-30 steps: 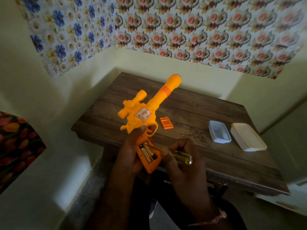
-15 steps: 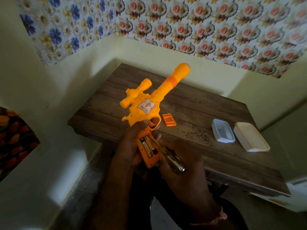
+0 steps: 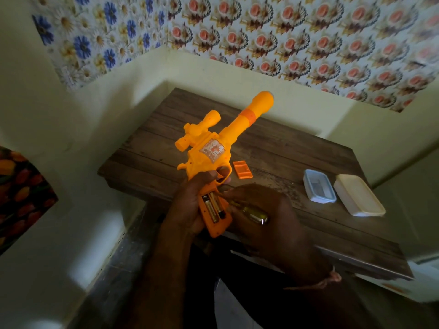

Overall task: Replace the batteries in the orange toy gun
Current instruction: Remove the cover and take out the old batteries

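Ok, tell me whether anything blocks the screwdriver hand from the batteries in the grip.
Nothing visible does. The battery cover lies off on the table, the batteries sit exposed, and the right hand holds the screwdriver beside them.

A wooden bench point(image 3: 273, 143) stands in a wall corner. On its right part lie a clear lidded container point(image 3: 319, 185) and, just beside it on the right, a white lidded container point(image 3: 358, 194). Floral wallpaper point(image 3: 297, 39) covers the upper walls.
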### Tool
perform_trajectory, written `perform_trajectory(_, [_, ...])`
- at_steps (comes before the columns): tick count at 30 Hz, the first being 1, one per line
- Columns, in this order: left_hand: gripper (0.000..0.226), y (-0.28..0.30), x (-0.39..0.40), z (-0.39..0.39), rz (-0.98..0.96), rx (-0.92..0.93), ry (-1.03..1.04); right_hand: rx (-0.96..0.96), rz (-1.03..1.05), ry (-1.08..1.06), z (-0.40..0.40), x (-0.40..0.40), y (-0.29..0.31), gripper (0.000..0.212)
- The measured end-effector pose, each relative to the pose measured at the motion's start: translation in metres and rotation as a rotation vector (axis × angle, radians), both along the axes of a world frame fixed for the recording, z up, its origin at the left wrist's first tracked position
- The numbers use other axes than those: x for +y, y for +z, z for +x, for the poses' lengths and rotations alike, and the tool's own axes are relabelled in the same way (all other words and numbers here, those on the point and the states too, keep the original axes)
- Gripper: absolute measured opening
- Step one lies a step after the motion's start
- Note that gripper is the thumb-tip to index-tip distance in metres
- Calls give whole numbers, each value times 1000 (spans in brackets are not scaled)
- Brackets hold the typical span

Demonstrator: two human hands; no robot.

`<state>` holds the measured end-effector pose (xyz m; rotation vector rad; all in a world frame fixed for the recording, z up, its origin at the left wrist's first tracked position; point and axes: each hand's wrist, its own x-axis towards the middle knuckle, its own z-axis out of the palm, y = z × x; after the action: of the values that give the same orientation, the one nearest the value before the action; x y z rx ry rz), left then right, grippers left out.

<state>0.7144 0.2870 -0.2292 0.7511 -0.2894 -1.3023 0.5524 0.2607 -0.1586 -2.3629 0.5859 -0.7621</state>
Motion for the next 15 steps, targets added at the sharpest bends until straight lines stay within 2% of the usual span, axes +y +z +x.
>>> perform_trajectory(5, [41, 5, 1, -10, 0, 23, -37, 97, 151, -16, 7, -18, 16, 13])
perform_trajectory(8, [69, 4, 0, -13, 24, 22, -36, 64, 264, -18, 14, -26, 20, 7])
perform_trajectory(9, [69, 4, 0, -13, 18, 25, -32, 51, 309, -11, 17, -27, 21, 9])
perform_trajectory(15, [50, 6, -1, -15, -46, 24, -25, 30, 363, -71, 32, -29, 18, 20])
